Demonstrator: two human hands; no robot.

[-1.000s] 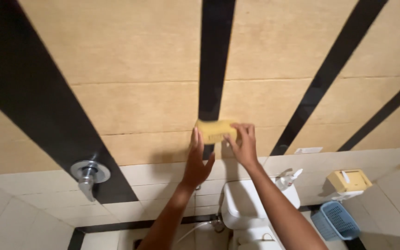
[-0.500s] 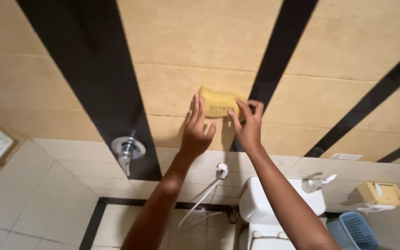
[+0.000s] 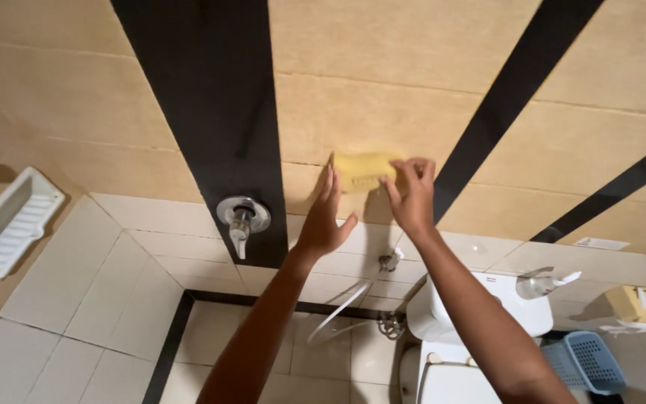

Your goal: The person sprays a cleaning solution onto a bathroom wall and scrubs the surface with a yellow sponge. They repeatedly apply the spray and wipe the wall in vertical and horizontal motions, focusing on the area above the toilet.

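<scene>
Against the beige wall tile (image 3: 383, 112), beside a black stripe (image 3: 211, 112): yellow sponge (image 3: 364, 170), rectangular, pressed flat. Right hand (image 3: 411, 198) grips its right edge with curled fingers. Left hand (image 3: 324, 217) spread open, fingertips touching its left edge. Chrome tap (image 3: 242, 217) lower left.

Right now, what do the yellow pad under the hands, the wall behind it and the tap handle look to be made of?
Yellow pad: looks like soft sponge or foam, matte, with rounded edges; both the left hand and right hand touch it.
Wall: glazed tile, beige with glossy black stripes, grout lines visible.
Tap handle: polished metal, probably chrome, with bright reflections.
</scene>
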